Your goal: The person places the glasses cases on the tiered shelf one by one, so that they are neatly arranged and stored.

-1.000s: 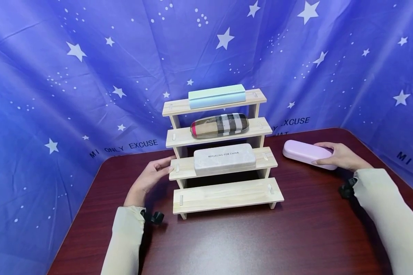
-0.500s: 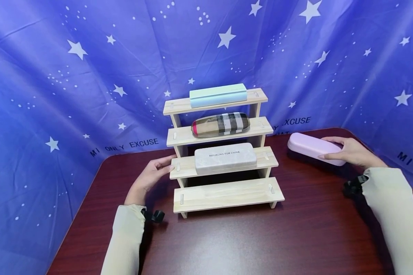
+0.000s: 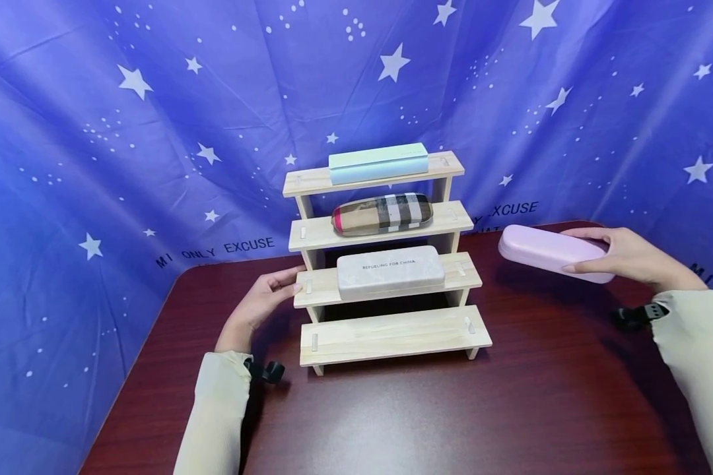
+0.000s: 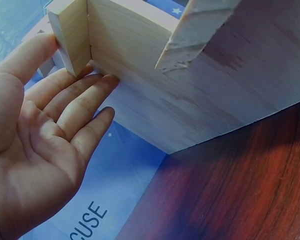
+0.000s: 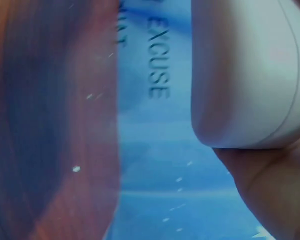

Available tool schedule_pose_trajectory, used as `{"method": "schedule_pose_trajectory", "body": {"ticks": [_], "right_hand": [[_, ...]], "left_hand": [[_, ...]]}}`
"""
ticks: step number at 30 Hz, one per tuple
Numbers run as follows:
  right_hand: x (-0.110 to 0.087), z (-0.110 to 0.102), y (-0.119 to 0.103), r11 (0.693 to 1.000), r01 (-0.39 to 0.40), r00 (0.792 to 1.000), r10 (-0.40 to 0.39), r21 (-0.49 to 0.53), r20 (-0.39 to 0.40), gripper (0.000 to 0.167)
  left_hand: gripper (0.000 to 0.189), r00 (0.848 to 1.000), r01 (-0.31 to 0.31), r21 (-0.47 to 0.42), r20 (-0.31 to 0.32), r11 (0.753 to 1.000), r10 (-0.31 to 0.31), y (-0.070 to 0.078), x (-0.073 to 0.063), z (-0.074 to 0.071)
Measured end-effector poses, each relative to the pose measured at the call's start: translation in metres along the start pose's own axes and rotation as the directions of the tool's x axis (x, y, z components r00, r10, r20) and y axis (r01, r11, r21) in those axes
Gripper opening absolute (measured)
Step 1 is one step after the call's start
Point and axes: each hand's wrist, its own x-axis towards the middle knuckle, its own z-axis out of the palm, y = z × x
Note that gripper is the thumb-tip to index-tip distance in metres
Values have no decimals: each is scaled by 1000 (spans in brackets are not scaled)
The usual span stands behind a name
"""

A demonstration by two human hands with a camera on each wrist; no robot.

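Note:
My right hand (image 3: 632, 259) grips the right end of a pink glasses case (image 3: 549, 251), thumb on the near side and fingers behind. The case is raised over the table with a shadow under it; its rounded end fills the upper right of the right wrist view. At the left of a four-tier wooden display stand (image 3: 392, 335), my left hand (image 3: 260, 307) pinches the end of the second board from the bottom. The left wrist view shows the thumb on one face of that board (image 4: 72, 37) and the fingers spread beneath it.
On the stand rest a light blue glasses case (image 3: 379, 165) at the top, a plaid case (image 3: 383, 214) below it and a grey marbled case (image 3: 390, 272) lower down. A blue star-print cloth (image 3: 214, 99) hangs behind the dark red table (image 3: 392, 422).
My right hand has lifted the pink glasses case off the table and moved it slightly right. The left hand has stayed at the stand's board.

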Motion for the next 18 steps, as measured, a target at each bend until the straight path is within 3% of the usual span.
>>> {"method": "schedule_pose_trajectory", "body": {"ticks": [9,18], "right_hand": [[-19,-7,-39,998,69,996,-70,-14,-54,65],[-36,-3,-83,987,161,987,-161,0,-20,69]], "left_hand": [[48,1000,13,-13,-2,1000,-13,4,-2,2],[48,1000,6,-10,-2,1000,-6,4,-3,1]]}}
